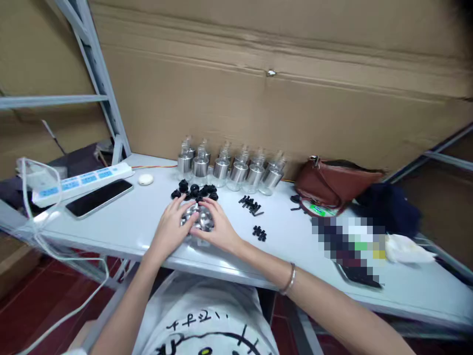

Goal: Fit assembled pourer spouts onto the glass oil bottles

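A small heap of shiny silver metal pieces (199, 219) lies near the front of the white table. My left hand (173, 222) curves around its left side, fingers spread and touching it. From the right, my right hand (216, 224) cups the same heap, its fingers apart, and the two thumbs come close together at the front. Parts of the heap are hidden under my fingers. Just beyond my fingertips sits a cluster of black round caps (194, 190). Behind those, clear glass bottles with silver bands (220, 169) stand in rows.
Small black parts (250, 203) and more black pieces (259, 232) lie to the right. A brown bag (332, 182) stands at the back right. On the left are a phone (99, 198), a power strip (83, 182) and a white round object (145, 179). Cardboard (258, 98) walls the back.
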A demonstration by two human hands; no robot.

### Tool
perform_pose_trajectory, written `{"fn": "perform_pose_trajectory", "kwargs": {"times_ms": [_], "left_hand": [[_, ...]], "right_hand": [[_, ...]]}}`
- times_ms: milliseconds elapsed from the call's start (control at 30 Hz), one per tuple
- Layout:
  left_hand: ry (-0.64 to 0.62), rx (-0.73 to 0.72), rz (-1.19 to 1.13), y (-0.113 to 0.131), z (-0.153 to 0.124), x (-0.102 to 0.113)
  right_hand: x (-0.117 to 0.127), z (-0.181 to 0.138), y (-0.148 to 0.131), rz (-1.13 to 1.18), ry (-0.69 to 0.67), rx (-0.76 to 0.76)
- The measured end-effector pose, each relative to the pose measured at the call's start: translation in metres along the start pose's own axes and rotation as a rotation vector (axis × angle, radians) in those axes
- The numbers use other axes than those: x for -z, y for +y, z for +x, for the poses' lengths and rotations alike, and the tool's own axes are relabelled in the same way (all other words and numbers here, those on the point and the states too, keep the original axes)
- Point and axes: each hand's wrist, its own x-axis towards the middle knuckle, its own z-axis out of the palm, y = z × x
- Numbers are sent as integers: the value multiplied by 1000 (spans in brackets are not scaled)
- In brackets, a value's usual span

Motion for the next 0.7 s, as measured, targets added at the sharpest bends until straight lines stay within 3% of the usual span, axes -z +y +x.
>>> {"fn": "perform_pose_trajectory", "kwargs": {"times_ms": [233, 500, 700], "left_hand": [[-22, -80, -32, -4, -1, -4], [32, -32, -43, -2, 0, 0], [40, -23, -73, -4, -2, -1]], "right_hand": [[-2, 5, 3, -50, -32, 69], [8, 2, 5, 106, -3, 45], [17, -10, -2, -190, -156, 84]]}}
